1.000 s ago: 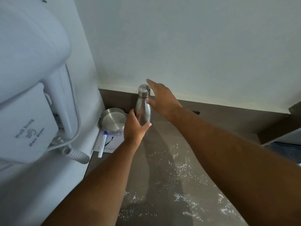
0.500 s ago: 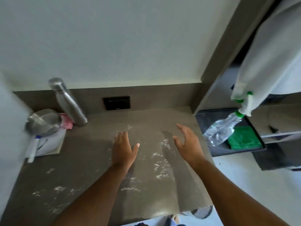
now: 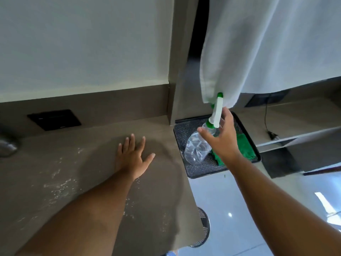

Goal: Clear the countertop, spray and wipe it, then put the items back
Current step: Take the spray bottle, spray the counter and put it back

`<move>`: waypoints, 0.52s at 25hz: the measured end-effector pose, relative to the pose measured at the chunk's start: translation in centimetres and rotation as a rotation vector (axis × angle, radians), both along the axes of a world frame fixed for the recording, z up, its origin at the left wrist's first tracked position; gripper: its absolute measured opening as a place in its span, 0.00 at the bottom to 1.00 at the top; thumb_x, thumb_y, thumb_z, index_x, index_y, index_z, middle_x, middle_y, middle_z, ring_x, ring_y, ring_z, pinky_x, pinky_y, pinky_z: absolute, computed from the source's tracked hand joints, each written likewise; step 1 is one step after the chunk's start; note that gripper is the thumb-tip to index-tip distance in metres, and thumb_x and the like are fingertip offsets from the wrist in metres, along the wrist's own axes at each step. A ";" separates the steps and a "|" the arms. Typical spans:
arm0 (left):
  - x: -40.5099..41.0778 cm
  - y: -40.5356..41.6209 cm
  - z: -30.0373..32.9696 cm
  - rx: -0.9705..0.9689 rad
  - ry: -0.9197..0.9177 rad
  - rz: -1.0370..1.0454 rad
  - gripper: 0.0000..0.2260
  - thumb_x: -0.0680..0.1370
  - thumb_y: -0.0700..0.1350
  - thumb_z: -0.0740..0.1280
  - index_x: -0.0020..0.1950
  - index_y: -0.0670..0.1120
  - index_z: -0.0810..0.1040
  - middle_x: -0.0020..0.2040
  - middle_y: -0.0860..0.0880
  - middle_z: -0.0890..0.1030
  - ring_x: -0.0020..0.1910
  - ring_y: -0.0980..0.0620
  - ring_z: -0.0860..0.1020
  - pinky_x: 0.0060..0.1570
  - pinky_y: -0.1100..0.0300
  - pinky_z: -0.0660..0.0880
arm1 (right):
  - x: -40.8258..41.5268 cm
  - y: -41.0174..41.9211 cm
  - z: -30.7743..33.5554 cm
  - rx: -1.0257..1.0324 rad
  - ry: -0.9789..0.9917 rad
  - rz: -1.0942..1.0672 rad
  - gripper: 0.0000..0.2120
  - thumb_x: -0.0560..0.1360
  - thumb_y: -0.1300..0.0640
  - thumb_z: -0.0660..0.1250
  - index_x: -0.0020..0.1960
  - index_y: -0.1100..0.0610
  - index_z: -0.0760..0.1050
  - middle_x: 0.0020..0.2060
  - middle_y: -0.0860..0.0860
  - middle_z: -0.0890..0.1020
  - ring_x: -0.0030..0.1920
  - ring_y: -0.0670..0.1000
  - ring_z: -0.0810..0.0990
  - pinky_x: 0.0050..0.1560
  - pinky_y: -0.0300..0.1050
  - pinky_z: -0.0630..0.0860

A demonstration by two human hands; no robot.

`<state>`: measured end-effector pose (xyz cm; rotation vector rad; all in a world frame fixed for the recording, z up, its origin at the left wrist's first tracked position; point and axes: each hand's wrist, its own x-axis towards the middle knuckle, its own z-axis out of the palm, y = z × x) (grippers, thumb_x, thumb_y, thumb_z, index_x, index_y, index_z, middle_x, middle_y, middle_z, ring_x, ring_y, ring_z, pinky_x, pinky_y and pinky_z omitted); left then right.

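The brown countertop (image 3: 88, 163) carries white powdery specks on its left and middle parts. My left hand (image 3: 132, 156) hovers flat and open over its right half. To the right, a clear spray bottle (image 3: 198, 148) with a white and green trigger head leans in a black tray (image 3: 186, 133). My right hand (image 3: 221, 137) is spread open at the bottle's neck, fingers around it but not closed. A green cloth (image 3: 245, 146) lies in the tray, partly hidden behind that hand. A blurred bit of the steel bottle (image 3: 6, 146) shows at the left edge.
A white towel (image 3: 276, 43) hangs above the tray and touches the sprayer's top. A black wall socket (image 3: 54, 119) sits in the backsplash. A brown panel (image 3: 180, 71) divides the counter from the tray's shelf. Glossy floor tiles (image 3: 239, 209) and a bin (image 3: 203, 228) lie below.
The view has swung right, away from the steel bottle that both hands let go of. My right hand has reached out to the spray bottle's neck; my left stays over the counter.
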<state>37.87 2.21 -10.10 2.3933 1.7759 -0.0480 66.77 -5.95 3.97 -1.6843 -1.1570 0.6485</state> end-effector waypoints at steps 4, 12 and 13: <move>0.2 0.0 -0.4 0.053 0.008 0.019 0.38 0.73 0.74 0.40 0.79 0.58 0.48 0.81 0.43 0.49 0.79 0.43 0.49 0.75 0.43 0.46 | -0.1 3.4 -0.3 0.113 0.070 -0.046 0.36 0.68 0.56 0.77 0.68 0.58 0.60 0.55 0.45 0.73 0.52 0.35 0.77 0.51 0.29 0.74; 0.2 0.2 -1.1 0.073 0.016 0.045 0.37 0.73 0.75 0.42 0.79 0.60 0.49 0.81 0.44 0.50 0.79 0.44 0.49 0.76 0.44 0.46 | -0.5 4.7 -1.9 0.175 0.184 -0.035 0.33 0.66 0.64 0.68 0.69 0.56 0.62 0.54 0.38 0.73 0.52 0.35 0.74 0.54 0.40 0.75; 0.2 0.2 -1.2 0.071 0.016 0.046 0.37 0.73 0.75 0.42 0.79 0.60 0.48 0.81 0.44 0.49 0.79 0.44 0.48 0.76 0.44 0.45 | -0.6 4.5 -1.8 0.162 0.184 -0.017 0.32 0.66 0.61 0.69 0.68 0.54 0.63 0.53 0.42 0.74 0.49 0.36 0.74 0.53 0.38 0.75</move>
